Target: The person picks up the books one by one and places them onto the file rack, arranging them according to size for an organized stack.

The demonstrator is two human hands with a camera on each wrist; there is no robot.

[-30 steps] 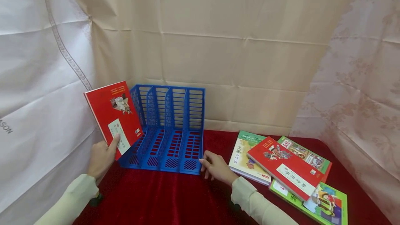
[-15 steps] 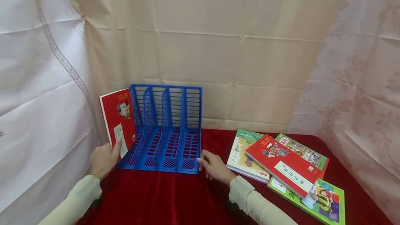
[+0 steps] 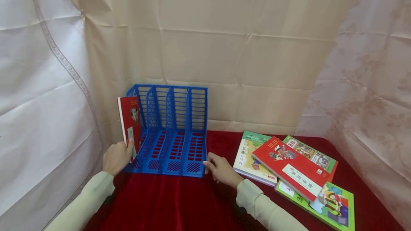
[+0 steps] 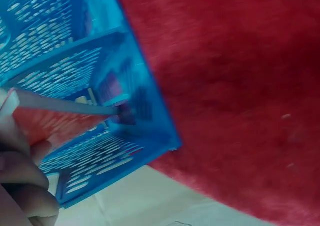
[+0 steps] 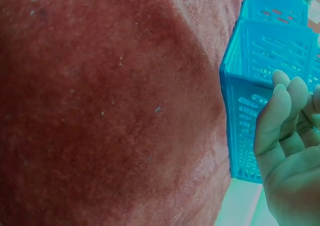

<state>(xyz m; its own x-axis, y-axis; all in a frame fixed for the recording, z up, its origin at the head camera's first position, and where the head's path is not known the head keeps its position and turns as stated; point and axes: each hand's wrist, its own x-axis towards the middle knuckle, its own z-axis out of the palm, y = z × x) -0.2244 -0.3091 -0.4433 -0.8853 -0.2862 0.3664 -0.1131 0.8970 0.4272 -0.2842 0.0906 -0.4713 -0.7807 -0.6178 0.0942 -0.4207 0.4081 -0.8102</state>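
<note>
My left hand [image 3: 117, 158] grips a red book [image 3: 131, 120] by its near edge, the thumb on the cover. The book stands nearly upright in the leftmost compartment of a blue plastic file rack [image 3: 173, 167]. In the left wrist view, the lower edge of the book [image 4: 75, 105] reaches in between the rack's outer wall and its first divider. At the front right corner of the rack, the curled fingers and thumb of my right hand [image 3: 223, 169] pinch the side wall's edge. The right wrist view has these fingertips [image 5: 281, 98] at the rim of that wall.
To the right lies a loose pile of books: a red one [image 3: 289, 167] on top, a cream-and-green one [image 3: 242, 158], a green-edged one [image 3: 324, 161] and a lime-green one [image 3: 340, 202]. Dark red cloth [image 3: 167, 202] covers the table. Hanging fabric [image 3: 224, 52] encloses the back and sides.
My left hand has carried the red book rightward, turned it more edge-on and brought it into the leftmost compartment. My right hand stays at the rack's corner.
</note>
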